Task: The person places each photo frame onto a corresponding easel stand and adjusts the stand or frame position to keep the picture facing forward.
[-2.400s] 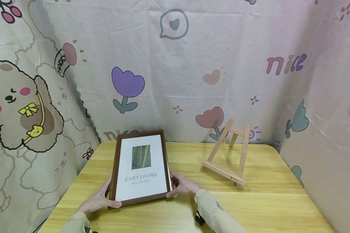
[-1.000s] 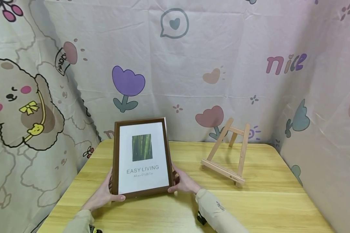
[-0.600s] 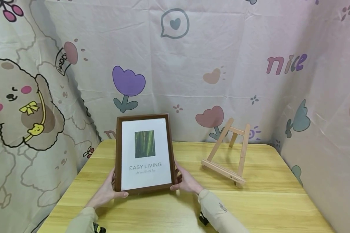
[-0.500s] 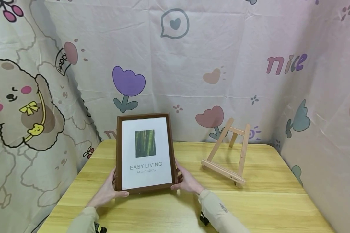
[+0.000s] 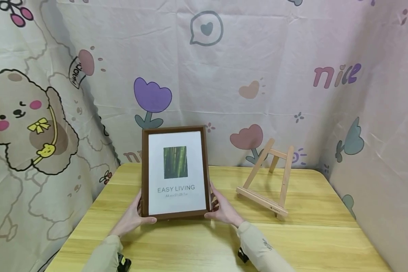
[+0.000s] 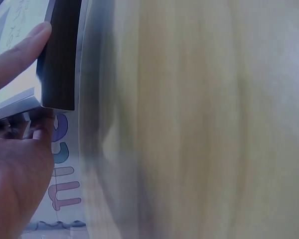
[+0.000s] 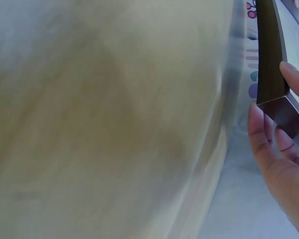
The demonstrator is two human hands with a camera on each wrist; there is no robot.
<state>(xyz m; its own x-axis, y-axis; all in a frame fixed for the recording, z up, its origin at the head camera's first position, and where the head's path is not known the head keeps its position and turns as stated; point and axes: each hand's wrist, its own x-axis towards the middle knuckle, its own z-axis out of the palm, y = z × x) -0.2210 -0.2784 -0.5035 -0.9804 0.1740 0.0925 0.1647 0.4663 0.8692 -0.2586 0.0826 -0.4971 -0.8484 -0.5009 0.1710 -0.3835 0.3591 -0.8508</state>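
A brown picture frame (image 5: pixel 176 170) with a white insert reading "EASY LIVING" stands nearly upright, left of centre in the head view. My left hand (image 5: pixel 132 218) grips its lower left corner, thumb over the front edge. At the lower right corner my right hand (image 5: pixel 225 208) holds it the same way. In the left wrist view the left thumb (image 6: pixel 25 55) lies on the front of the frame (image 6: pixel 60 64), fingers behind it. The right wrist view has the right hand (image 7: pixel 284 174) curled round a corner of the frame (image 7: pixel 271 55).
A small wooden easel (image 5: pixel 262 200) stands on the right of the wooden table (image 5: pixel 319 241), its ledge angled toward the front. A patterned cloth (image 5: pixel 204 75) hangs behind the table and along both sides.
The picture frame was tilted back and lower; both hands have raised it more upright and shifted it to the right. The easel has stayed put, and the head view has shifted slightly.
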